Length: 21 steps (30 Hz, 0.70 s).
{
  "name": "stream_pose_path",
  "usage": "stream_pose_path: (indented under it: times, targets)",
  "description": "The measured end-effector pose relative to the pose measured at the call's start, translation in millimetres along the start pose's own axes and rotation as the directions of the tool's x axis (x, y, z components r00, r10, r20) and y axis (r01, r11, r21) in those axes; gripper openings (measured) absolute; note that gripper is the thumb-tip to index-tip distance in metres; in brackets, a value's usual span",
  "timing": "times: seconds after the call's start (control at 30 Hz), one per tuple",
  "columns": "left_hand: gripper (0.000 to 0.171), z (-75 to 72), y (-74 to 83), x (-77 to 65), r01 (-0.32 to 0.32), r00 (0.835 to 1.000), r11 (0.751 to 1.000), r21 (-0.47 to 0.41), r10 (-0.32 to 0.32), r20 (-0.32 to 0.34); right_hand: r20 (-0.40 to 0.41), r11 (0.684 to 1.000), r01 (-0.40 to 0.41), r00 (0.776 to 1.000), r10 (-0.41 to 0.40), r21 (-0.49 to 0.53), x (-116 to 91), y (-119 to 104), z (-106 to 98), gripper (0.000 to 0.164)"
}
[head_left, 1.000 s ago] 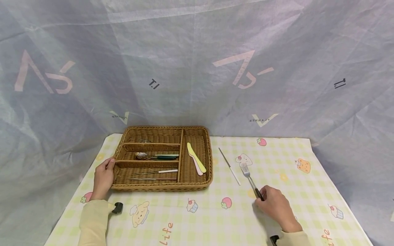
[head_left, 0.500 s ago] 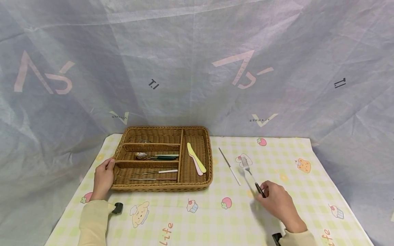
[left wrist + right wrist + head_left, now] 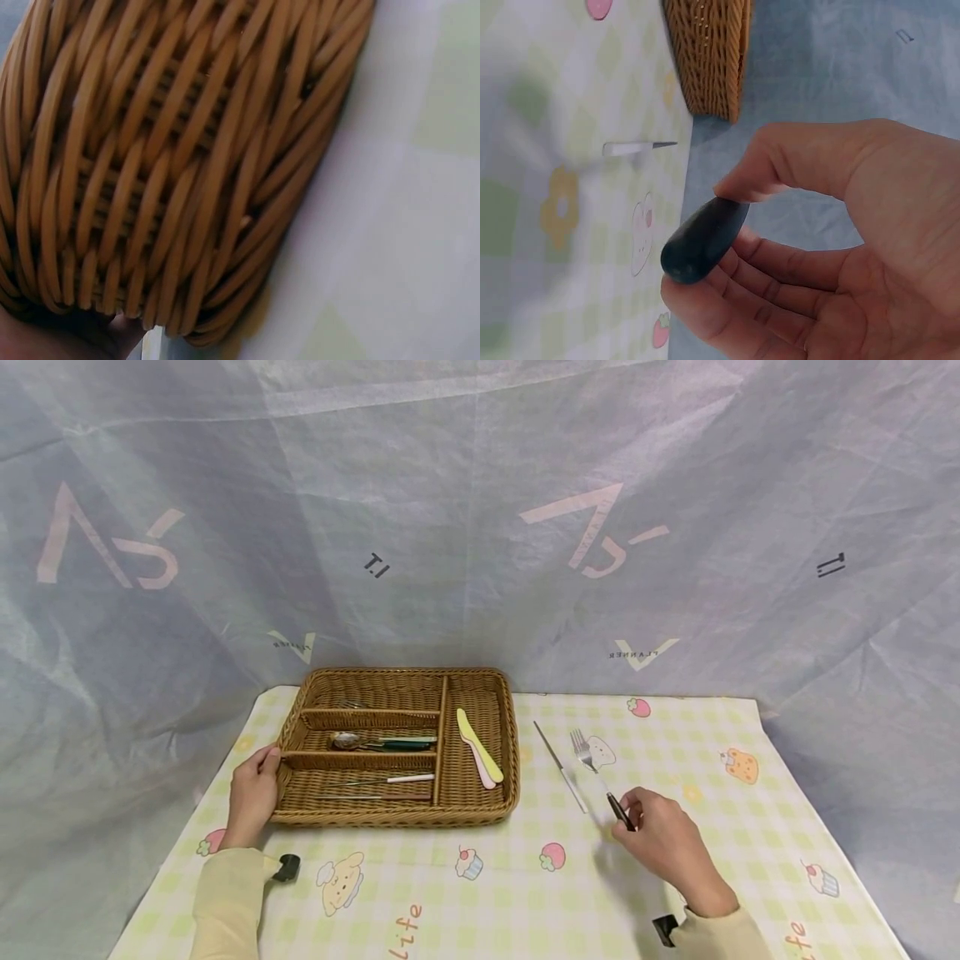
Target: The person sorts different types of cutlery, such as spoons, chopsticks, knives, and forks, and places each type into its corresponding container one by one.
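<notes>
My right hand [image 3: 670,841] pinches a fork [image 3: 619,811] by its dark handle, between thumb and fingers. The fork hangs above the cloth, its metal tines pointing away and to the left. In the right wrist view the rounded dark handle end [image 3: 701,244] shows between thumb and fingers. At the left side of a wicker cutlery basket [image 3: 390,816], my left hand [image 3: 253,789] grips the rim, thumb on top. Woven cane [image 3: 172,165] fills most of the left wrist view, hiding most of that hand. A slim utensil with a white handle [image 3: 574,790] lies between basket and fork.
Inside the basket, a yellow knife [image 3: 478,745] overlaps a pink one in the right compartment. A spoon [image 3: 346,740] and dark green handles [image 3: 407,745] lie in the middle left compartment. Thin utensils, one with a white handle [image 3: 410,777], occupy the front one. A grey curtain [image 3: 480,527] hangs behind.
The right hand has raised the fork off the cloth and shifted it slightly left and away. The left hand and basket have stayed put.
</notes>
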<state>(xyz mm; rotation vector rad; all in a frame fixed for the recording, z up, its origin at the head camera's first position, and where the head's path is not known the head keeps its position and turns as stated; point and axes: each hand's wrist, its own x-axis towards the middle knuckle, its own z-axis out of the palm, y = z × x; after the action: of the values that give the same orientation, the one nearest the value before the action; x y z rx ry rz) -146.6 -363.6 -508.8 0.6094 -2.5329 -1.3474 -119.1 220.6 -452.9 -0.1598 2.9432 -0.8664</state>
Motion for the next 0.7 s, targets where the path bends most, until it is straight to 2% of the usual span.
stream_pose_path:
  times: [0.7]
  targets:
    - [0.058,0.4,0.9,-1.4,0.004,1.0,1.0,0.006,-0.004,-0.008,-0.063,0.987,0.157,0.985,-0.158,-0.019,25,-24,-4,0.011]
